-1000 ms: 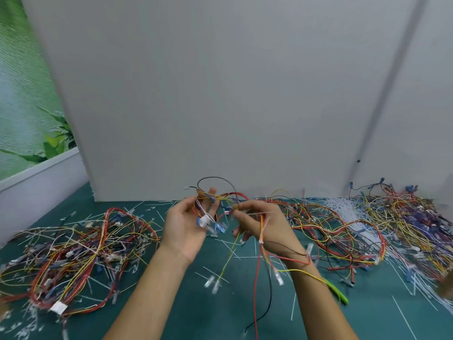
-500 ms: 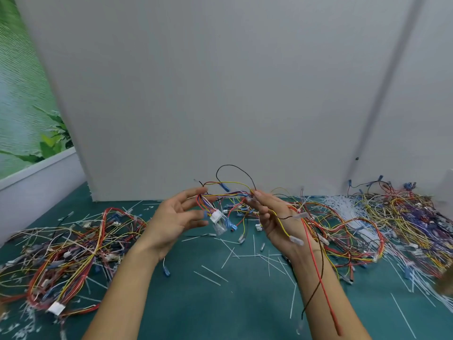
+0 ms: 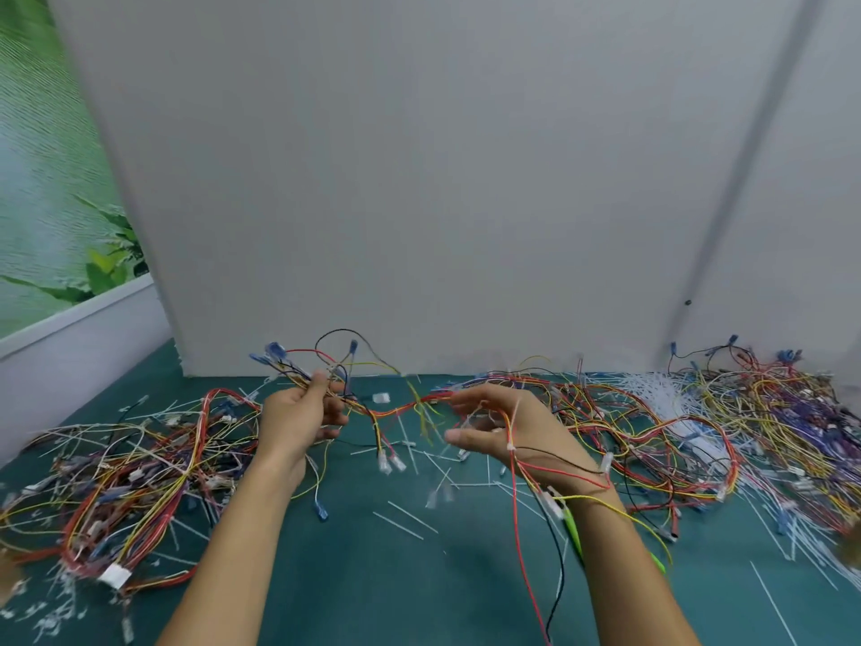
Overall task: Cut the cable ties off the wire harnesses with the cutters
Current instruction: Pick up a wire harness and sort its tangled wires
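Where the right forearm crosses the green tabletop (image 3: 419, 599), one pair of green-handled cutters (image 3: 574, 533) lies partly hidden under it, nearer the person than the right fingers. One wire harness (image 3: 396, 410) spans two hands: the left hand (image 3: 298, 419) pinches it between thumb and fingers, and the right hand (image 3: 517, 440), blurred, has loosely spread fingers with wires draped over it. Loose cut ties (image 3: 405, 524) lie below the fingers. Two heaps flank them, the left heap (image 3: 140, 482) and the right heap (image 3: 768, 421). The left heap's white label (image 3: 114, 575) shows no legible writing.
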### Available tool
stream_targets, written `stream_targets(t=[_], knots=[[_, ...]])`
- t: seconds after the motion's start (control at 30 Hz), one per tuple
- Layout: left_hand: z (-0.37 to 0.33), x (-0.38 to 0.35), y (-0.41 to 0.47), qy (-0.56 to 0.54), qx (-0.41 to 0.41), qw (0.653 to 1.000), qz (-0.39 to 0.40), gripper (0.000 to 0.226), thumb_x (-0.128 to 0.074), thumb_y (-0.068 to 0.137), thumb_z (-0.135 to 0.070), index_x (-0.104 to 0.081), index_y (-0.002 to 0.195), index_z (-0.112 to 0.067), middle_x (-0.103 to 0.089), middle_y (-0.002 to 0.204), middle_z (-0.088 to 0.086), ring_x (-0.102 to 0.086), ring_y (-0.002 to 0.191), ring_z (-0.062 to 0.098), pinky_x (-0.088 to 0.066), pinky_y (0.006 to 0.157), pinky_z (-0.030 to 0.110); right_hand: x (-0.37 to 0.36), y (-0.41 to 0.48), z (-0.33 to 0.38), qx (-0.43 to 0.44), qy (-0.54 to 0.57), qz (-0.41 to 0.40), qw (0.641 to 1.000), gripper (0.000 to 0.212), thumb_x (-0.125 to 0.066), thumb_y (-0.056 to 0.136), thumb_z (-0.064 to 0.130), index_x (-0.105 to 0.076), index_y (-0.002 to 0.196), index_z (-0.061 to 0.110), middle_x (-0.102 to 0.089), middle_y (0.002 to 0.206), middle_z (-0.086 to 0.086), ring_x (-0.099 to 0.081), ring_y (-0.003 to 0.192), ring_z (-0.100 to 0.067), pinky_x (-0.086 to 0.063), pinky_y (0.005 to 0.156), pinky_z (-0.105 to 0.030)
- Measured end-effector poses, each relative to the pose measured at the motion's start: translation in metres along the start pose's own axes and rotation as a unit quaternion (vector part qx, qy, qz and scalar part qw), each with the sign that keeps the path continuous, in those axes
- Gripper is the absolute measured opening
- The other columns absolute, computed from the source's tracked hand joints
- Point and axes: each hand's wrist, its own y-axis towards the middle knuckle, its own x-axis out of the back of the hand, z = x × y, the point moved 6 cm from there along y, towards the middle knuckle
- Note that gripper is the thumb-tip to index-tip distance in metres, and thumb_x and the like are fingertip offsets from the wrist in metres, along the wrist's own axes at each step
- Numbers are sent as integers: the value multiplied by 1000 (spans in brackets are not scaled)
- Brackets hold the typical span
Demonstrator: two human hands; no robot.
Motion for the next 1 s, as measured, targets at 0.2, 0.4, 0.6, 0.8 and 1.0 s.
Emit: stream_targets(t=[0.2,0.4,0.6,0.8,1.0], knots=[[16,-22,-6,28,38,996,72,29,-47,107,-21,-67,108,0,-74,86,11,-66,55,16,-51,57,29,-13,4,13,58,-161,-138,976,27,-49,104,5,-74,109,15,-70,106,-4,-64,100,-16,-47,90,-34],[31,-54,-19,46,65,987,140,29,-41,105,-6,-50,128,9,-68,121,23,-72,89,38,-58,77,41,-64,9,5,33,-220,-39,974,68,-56,90,-5,-32,154,1,-38,141,-16,-42,131,-33,-35,112,-35],[36,-55,-23,-1,111,978,175,30,-42,102,-5,-53,126,8,-70,118,23,-74,91,39,-61,82,49,-92,8,-16,17,-302,102,948,110,-62,85,0,10,164,26,-11,167,3,-22,144,-26,-28,117,-48],[26,-45,-15,-179,168,957,154,43,-32,106,-29,-38,141,-5,-59,122,26,-74,77,37,-61,53,43,-55,12,-21,66,-258,-8,964,69,-46,96,-7,-35,159,18,-43,156,-6,-37,133,-29,-31,115,-42],[23,-44,-18,-263,206,931,149,48,-31,106,-26,-43,132,11,-66,100,30,-68,52,26,-58,45,32,-38,13,-32,28,-239,-113,964,58,-56,86,-9,-73,128,27,-43,130,-7,-35,127,-24,-33,111,-35]])
